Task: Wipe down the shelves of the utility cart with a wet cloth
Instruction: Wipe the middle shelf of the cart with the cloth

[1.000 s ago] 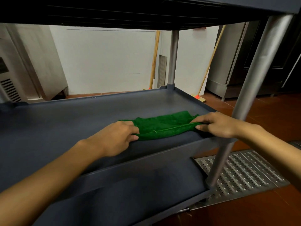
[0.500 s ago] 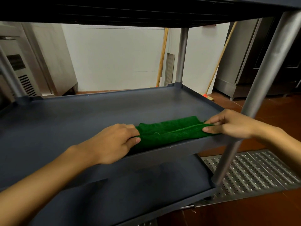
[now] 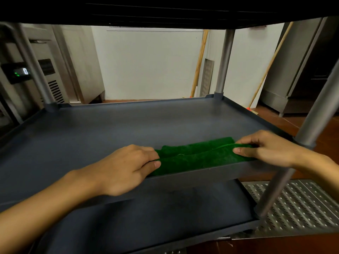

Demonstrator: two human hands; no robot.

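**Green cloth held at both ends on the cart's middle shelf**

From where I stand, the person is bent low at the dark grey utility cart (image 3: 216, 172), both bare arms reaching in under the top shelf (image 3: 165, 11). The green cloth (image 3: 198, 156) lies on the middle shelf (image 3: 128, 129), folded into a long strip that runs along the front lip, towards the right-hand end. Its near edge sits right against the inside of that lip.

The left hand (image 3: 128, 167) grips the left end of the cloth, its fingers (image 3: 146, 153) curled down over the fold and the thumb tucked in below. The right hand (image 3: 266, 149) has the other end pinched between thumb and bent fingers (image 3: 249, 139), just beside the front right post (image 3: 315, 110). The cloth is stretched between the two hands and touches the shelf along its length.

Below, the lower shelf (image 3: 146, 217) shows dark and dull. A perforated metal floor grate (image 3: 302, 204) lies by the cart's right side on the red-brown floor (image 3: 286, 123). Behind the cart, two wooden broom handles (image 3: 199, 63) lean against the white wall (image 3: 146, 66), and a steel fridge unit (image 3: 53, 74) with a lit green display stands at far left.
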